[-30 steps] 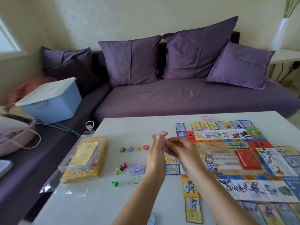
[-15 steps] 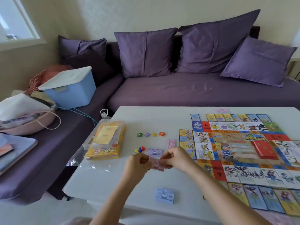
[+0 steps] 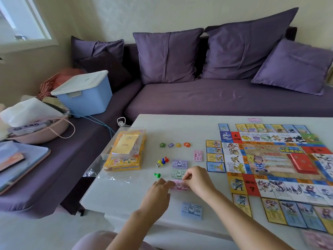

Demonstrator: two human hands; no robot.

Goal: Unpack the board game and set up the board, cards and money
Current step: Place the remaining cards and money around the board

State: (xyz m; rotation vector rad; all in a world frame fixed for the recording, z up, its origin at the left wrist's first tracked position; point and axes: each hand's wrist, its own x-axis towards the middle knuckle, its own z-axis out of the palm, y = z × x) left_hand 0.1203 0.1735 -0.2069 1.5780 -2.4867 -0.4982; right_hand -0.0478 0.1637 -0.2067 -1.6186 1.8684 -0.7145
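Note:
A small pink money stack (image 3: pixel 178 186) lies low on the white table (image 3: pixel 126 193), pinched at its left end by my left hand (image 3: pixel 158 193) and at its right end by my right hand (image 3: pixel 197 179). Just beyond it sit a green money stack (image 3: pixel 177 173) and a purple one (image 3: pixel 179 163). Another pink stack (image 3: pixel 198 155) lies farther back and a blue stack (image 3: pixel 191 210) lies nearer to me. The game board (image 3: pixel 270 159) is spread out on the right, with a red card deck (image 3: pixel 302 162) on it and property cards (image 3: pixel 215 156) along its edges.
A yellow game box (image 3: pixel 126 152) in a clear plastic bag lies at the table's left. Star tokens (image 3: pixel 174 145), coloured pawns (image 3: pixel 163 161), a die (image 3: pixel 158 165) and a green pawn (image 3: pixel 157 175) sit between the box and the money. A purple sofa (image 3: pixel 216 98) stands behind.
Both hands came down from in front of me to the table with the pink money stack. The view swung left and down.

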